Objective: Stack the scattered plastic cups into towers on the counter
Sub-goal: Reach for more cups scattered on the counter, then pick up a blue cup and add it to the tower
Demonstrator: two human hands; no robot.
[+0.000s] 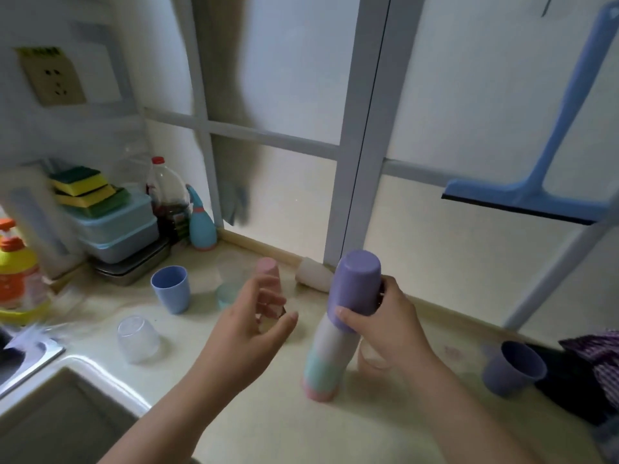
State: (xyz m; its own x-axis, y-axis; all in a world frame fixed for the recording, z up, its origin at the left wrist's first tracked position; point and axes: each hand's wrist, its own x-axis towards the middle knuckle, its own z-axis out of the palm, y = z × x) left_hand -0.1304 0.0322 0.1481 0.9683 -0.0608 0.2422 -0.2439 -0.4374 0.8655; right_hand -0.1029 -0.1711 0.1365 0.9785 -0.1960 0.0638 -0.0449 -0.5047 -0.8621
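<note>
A tower of upside-down cups (326,360) stands on the counter (234,423), pink at the bottom, then teal, then white. My right hand (378,319) grips the purple cup (356,283) on top of it. My left hand (254,316) hovers open, fingers spread, just in front of an upside-down pink cup (268,269). Loose cups lie around: a blue one upright (170,293), a clear one upside down (137,338), a white one on its side (313,274), a purple one tilted at the right (512,366), and a pale one behind my right wrist (370,358).
A sink (50,406) sits at the lower left. Stacked containers with sponges (110,222), a bottle (167,199) and a spray bottle (201,226) line the back left. A blue squeegee (536,175) hangs at the right over dark cloth (589,373).
</note>
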